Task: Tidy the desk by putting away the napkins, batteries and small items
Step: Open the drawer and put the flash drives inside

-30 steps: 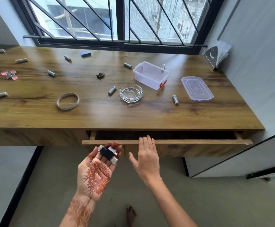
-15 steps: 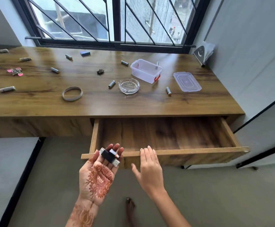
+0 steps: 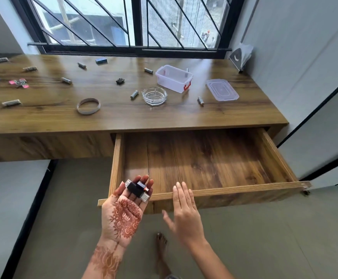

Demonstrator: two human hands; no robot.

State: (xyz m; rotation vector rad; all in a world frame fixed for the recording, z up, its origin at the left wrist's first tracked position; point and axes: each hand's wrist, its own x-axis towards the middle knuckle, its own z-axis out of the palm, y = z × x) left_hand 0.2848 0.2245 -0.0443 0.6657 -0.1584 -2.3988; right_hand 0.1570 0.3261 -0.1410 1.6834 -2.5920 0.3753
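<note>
Few small black-and-silver items (image 3: 137, 189) resting across left hand (image 3: 124, 213) fingers, grip wide, palm up | right hand (image 3: 186, 212) grip wide, fingertips at pulled-out wooden drawer (image 3: 244, 189) front | grey batteries (image 3: 134, 95) scattered on wooden desk (image 3: 43, 119)

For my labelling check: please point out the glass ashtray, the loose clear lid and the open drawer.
glass ashtray (image 3: 154, 96): head view, middle of its bowl.
clear lid (image 3: 222, 89): head view, centre of its flat top.
drawer (image 3: 204, 158): head view, bare wooden floor inside.
</note>
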